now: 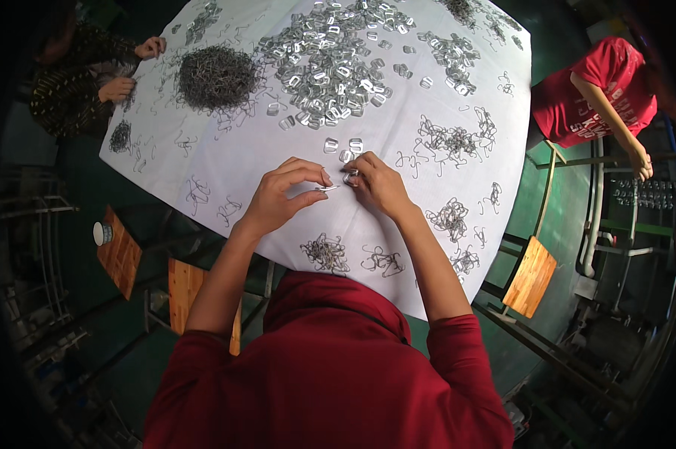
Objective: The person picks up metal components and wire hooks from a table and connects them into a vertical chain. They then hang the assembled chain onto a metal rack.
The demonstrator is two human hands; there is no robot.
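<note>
My left hand (280,194) pinches a small shiny metal piece (325,188), apparently a flat buckle seen edge-on, between thumb and fingertips. Just to its right, the bent fingers of my right hand (380,185) close on a silvery slotted buckle (350,179) at the white table top (308,224). Beyond my fingertips lie a few loose buckles (331,145). A large spread heap of the same buckles (327,75) covers the table farther off. Nearer to me, a small pile of bent wire hooks (325,253) rests below my left hand.
A dense dark mound of wire hooks (217,77) sits at the far left, and looser hooks (458,140) lie at the right. One person's hands (117,90) rest at the left table edge. Another person in red (600,97) stands at the right. Wooden stools (530,277) flank the table.
</note>
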